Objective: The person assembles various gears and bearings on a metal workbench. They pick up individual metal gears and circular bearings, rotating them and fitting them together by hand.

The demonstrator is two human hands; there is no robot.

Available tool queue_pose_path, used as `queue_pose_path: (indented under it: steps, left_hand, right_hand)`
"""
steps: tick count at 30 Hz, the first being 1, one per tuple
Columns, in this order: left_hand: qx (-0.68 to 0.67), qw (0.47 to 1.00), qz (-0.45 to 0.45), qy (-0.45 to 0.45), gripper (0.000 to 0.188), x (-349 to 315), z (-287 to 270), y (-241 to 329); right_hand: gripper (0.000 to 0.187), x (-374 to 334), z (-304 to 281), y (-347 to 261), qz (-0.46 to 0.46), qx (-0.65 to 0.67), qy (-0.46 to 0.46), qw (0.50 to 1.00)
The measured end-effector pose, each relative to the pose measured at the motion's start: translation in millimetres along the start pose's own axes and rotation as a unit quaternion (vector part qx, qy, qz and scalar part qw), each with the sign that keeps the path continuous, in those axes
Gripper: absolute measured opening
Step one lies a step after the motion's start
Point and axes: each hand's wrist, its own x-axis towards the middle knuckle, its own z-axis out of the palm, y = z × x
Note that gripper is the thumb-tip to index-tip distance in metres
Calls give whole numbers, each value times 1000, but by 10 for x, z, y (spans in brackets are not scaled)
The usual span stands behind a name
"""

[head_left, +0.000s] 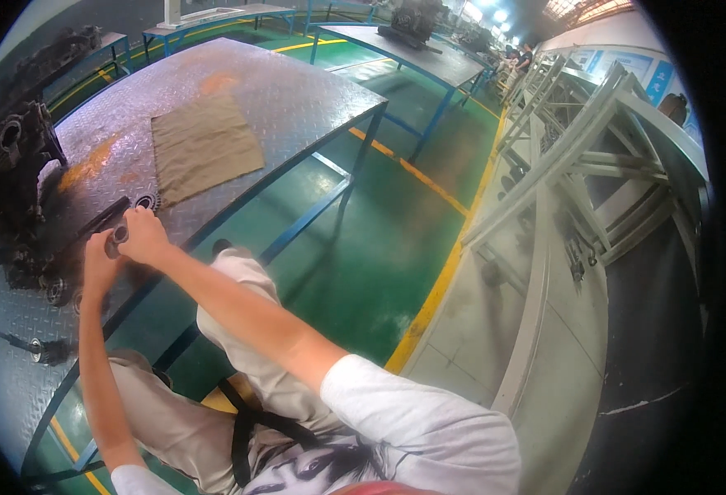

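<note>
Over the edge of the metal-topped table (297,101), my left hand (101,262) and my right hand (143,234) meet with fingers closed around a small dark metal ring (119,235). Fingers cover much of it, so its exact kind is unclear. Just beyond my right hand lies a toothed gear (146,201), beside a long dark metal bar (103,216). A bulky dark machine assembly (16,165) stands to the left of my hands. Several small round metal parts, one a ring-shaped piece (56,290), lie near my left wrist.
A brown cloth (205,148) is spread on the table. A shaft with a thick cylindrical end (48,351) lies on its near left part. Another table (454,64) carries a machine block (412,23). Pale metal frames (577,157) line the right side, and people (521,59) are far back.
</note>
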Motion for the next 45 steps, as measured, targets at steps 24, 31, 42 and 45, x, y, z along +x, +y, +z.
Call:
queue_pose_path:
  steps: [24, 31, 42, 45]
  left_hand:
    - [10, 1000, 24, 2, 60, -30, -31, 297]
    - [-24, 998, 40, 46, 52, -5, 0, 287]
    - [-115, 991, -9, 71, 45, 28, -6, 337]
    - [-47, 996, 11, 72, 42, 50, 27, 417]
  right_hand:
    - [35, 51, 113, 52, -97, -18, 100, 990]
    - [38, 31, 29, -7, -85, 40, 90, 991]
    - [47, 11, -185, -188, -93, 94, 143, 981]
    - [50, 13, -218, -108, -93, 95, 159, 978]
